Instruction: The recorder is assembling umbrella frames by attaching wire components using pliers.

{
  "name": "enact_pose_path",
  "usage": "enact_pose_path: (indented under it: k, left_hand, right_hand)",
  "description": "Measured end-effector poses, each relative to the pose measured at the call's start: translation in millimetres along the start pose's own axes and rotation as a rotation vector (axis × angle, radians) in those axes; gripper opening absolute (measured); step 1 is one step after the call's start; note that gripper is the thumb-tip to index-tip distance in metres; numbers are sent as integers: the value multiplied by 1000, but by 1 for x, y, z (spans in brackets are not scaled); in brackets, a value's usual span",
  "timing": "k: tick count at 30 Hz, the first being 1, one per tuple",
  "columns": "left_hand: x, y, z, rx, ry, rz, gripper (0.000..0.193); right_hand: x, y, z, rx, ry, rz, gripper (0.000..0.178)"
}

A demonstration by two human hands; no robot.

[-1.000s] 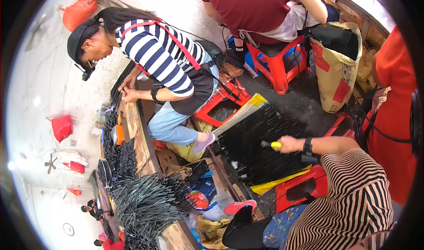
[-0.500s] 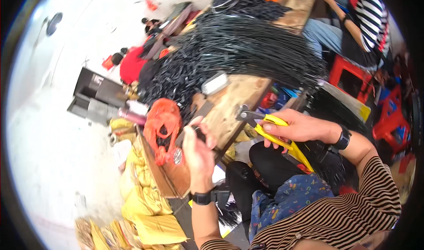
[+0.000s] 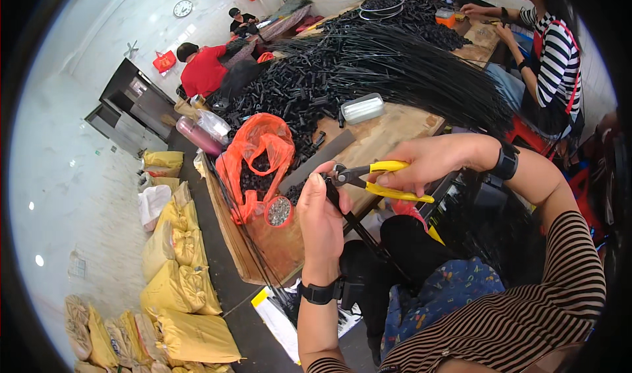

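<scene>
My right hand (image 3: 438,165) is closed around yellow-handled pliers (image 3: 396,193). Their dark jaws meet the fingertips of my left hand (image 3: 319,221), which is raised over the near table edge. Between the left thumb and fingers is a slim black rod (image 3: 365,233), its length slanting down toward my lap. What exactly lies inside the jaws is too small to make out. Just left of that hand, a small round tub of silvery metal bits (image 3: 279,212) sits beside an orange plastic bag (image 3: 257,146) holding small black parts.
A heap of black parts (image 3: 289,86) and long black rods (image 3: 408,63) cover the wooden table (image 3: 405,119). A clear-lidded box (image 3: 363,109) and a grey flat bar (image 3: 319,159) lie there. Yellow sacks (image 3: 191,333) line the floor at left. A co-worker (image 3: 553,57) sits at far right.
My right hand has brought the pliers leftward to my left fingertips. The black rod now shows running down from my left hand. The view has shifted, showing more of the room.
</scene>
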State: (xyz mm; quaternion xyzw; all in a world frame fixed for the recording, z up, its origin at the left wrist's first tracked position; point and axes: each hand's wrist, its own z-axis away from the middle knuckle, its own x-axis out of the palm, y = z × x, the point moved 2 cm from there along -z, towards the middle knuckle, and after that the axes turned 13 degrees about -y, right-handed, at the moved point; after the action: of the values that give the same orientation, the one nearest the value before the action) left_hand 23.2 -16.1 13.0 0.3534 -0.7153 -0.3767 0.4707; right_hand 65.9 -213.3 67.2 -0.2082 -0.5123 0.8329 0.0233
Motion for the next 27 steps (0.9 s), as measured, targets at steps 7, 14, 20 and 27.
enact_pose_path:
  k: [7,14,20,27]
  left_hand:
    - [-17,1,4,1,-11,22,39]
    - [-23,4,3,-15,-41,-19,38]
    - [-24,6,4,-52,-124,21,37]
    - [-29,1,7,-7,-37,32,38]
  right_hand:
    - [-14,-22,-11,99,-100,59,45]
    - [-39,-38,-20,228,-190,130,44]
    - [-59,-39,-31,283,-438,196,45]
    - [-16,-14,-26,102,-200,-13,45]
